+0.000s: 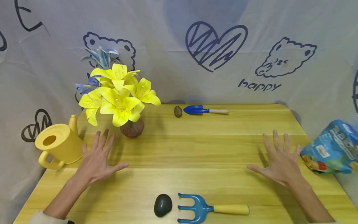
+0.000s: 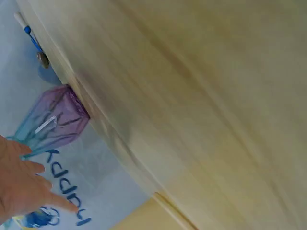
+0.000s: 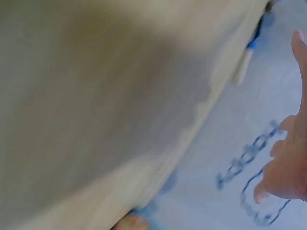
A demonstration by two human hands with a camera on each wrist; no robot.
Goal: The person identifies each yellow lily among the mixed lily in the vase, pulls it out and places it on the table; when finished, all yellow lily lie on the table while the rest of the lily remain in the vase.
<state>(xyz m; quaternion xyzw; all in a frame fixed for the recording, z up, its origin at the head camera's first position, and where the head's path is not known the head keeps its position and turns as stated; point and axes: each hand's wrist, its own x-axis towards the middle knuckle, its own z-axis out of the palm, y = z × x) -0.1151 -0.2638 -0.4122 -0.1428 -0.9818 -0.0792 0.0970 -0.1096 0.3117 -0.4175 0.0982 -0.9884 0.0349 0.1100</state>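
My left hand is spread wide above the left part of the table, holding nothing. Beside it stands a yellow watering can, and just beyond its fingers a vase holds yellow lilies with some blue blooms. On the right, my right hand is also spread, fingers straight, nothing in it. A blue printed bag sits right of its fingertips. Between the forearms, near the front, lie a smooth black stone and a blue hand fork with a yellow handle.
At the back of the wooden table lie a small brown stone and a blue trowel with a wooden handle. A pale cloth with drawn bears and hearts hangs behind the table's back edge.
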